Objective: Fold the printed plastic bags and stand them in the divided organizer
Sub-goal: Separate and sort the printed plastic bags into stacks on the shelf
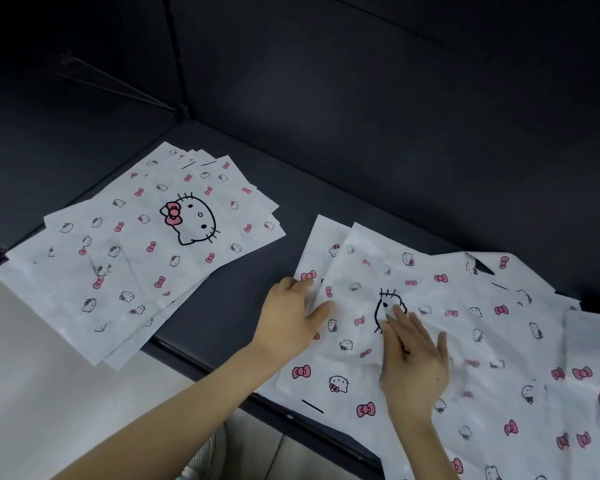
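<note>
Top bag (426, 292), white with small pink bows and cat faces and one large black-outlined cat face, lying flat but wrinkled on the loose pile of like bags (520, 386) at the right of the dark tabletop (243, 306); the pile spreads toward the near right edge and overhangs it.

Right hand (413, 362), palm down on the top bag, fingers straight and close together, their tips on the large cat-face print, thumb spread out to the side; nothing is pinched, and the hand presses flat on the film.

Left hand (291, 313), palm down at the left edge of the same bag, fingers extended with the tips on the bag's margin beside a pink bow, thumb stretched toward the right hand; the grip is spread, with no fold of plastic taken between the fingers. Both forearms reach in from the lower left, bare, the two hands near each other but apart.

Stack of flat bags (129, 258), fanned slightly, at the left of the tabletop, well apart from the pile, its near corner over the table edge. Dark panels (395, 98) behind; pale floor (32, 393) below left.
</note>
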A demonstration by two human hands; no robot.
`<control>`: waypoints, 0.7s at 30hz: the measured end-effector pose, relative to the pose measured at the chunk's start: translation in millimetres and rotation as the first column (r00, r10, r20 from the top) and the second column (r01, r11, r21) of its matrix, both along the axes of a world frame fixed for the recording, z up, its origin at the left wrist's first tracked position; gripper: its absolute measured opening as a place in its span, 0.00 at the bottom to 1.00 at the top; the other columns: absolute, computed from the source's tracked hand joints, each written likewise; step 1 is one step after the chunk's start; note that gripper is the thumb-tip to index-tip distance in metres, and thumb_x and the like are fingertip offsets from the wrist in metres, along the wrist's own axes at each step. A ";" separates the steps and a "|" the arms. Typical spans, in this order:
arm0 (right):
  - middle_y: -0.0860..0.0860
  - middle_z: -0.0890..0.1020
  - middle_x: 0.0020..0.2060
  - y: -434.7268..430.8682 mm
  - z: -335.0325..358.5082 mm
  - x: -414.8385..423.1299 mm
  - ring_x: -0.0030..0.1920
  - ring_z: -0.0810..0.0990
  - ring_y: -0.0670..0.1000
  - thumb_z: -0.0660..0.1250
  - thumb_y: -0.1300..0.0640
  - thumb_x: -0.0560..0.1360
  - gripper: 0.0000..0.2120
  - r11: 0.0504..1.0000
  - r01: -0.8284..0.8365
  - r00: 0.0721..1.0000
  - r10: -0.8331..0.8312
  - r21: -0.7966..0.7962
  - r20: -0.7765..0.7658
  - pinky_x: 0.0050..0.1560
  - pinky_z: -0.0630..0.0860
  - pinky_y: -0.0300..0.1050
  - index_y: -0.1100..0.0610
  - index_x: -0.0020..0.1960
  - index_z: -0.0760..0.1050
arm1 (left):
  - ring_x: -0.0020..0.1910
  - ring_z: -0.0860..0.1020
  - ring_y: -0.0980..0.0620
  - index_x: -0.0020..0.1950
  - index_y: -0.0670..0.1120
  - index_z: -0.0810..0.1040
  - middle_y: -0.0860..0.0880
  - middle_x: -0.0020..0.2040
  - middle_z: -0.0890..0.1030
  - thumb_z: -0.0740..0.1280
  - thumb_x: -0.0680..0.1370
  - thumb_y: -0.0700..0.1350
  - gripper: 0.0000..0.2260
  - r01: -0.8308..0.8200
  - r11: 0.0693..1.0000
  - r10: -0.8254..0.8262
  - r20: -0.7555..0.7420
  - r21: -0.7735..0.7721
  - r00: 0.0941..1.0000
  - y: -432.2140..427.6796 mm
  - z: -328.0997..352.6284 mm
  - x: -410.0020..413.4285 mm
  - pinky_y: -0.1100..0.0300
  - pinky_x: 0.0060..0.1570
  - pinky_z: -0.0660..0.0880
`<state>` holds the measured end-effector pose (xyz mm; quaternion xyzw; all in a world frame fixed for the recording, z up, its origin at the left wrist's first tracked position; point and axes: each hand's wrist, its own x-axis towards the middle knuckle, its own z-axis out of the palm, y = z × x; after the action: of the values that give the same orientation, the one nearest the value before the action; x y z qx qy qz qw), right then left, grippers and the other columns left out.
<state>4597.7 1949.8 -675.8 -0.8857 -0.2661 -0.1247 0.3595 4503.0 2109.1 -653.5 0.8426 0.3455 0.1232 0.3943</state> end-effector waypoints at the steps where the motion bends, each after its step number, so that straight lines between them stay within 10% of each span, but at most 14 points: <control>1: 0.45 0.80 0.53 5.2 8.4 -1.9 0.60 0.78 0.51 0.61 0.50 0.75 0.15 0.998 -0.037 0.999 0.037 0.042 0.001 0.72 0.60 0.59 0.55 0.47 0.84 | 0.48 0.75 0.49 0.62 0.44 0.77 0.47 0.48 0.78 0.66 0.77 0.54 0.18 -0.017 0.997 0.020 0.037 -0.074 0.999 2.4 7.1 -1.3 0.63 0.50 0.71; 6: 0.44 0.80 0.54 52.1 44.8 -2.1 0.61 0.77 0.46 0.65 0.55 0.75 0.09 0.944 -0.302 0.950 0.287 0.130 0.118 0.74 0.58 0.54 0.53 0.49 0.84 | 0.45 0.82 0.57 0.50 0.50 0.78 0.53 0.46 0.83 0.66 0.78 0.51 0.07 -0.111 0.762 0.297 0.192 -0.637 0.935 28.5 53.8 -14.1 0.61 0.44 0.79; 11: 0.45 0.81 0.56 140.7 60.1 -5.7 0.61 0.76 0.46 0.64 0.49 0.75 0.12 0.855 -0.504 0.862 0.488 0.120 0.140 0.74 0.54 0.49 0.51 0.50 0.84 | 0.49 0.81 0.54 0.51 0.56 0.75 0.53 0.50 0.82 0.68 0.77 0.43 0.08 -0.393 0.712 0.656 0.351 -0.582 0.668 69.6 71.3 -48.4 0.52 0.49 0.79; 16: 0.48 0.83 0.55 237.9 54.9 -40.1 0.63 0.76 0.53 0.66 0.48 0.75 0.11 0.716 -0.698 0.716 0.697 -0.001 -0.036 0.73 0.47 0.47 0.50 0.52 0.84 | 0.57 0.76 0.51 0.72 0.45 0.63 0.49 0.59 0.76 0.70 0.75 0.46 0.28 -0.783 0.599 0.794 0.254 -0.168 0.552 109.6 60.2 -103.5 0.48 0.61 0.72; 21: 0.45 0.75 0.66 276.4 31.9 -54.2 0.72 0.63 0.48 0.63 0.47 0.78 0.13 0.651 -0.751 0.646 0.689 -0.111 -0.329 0.74 0.41 0.47 0.46 0.61 0.79 | 0.66 0.69 0.32 0.67 0.41 0.74 0.35 0.67 0.71 0.63 0.76 0.52 0.23 -0.540 0.712 0.579 0.060 0.449 0.813 130.4 31.1 -127.9 0.39 0.64 0.64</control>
<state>4543.5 2226.2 -643.8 -0.7490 -0.5620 0.1784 0.3022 4375.1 2239.4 -622.4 0.7698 0.5628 0.2765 0.1192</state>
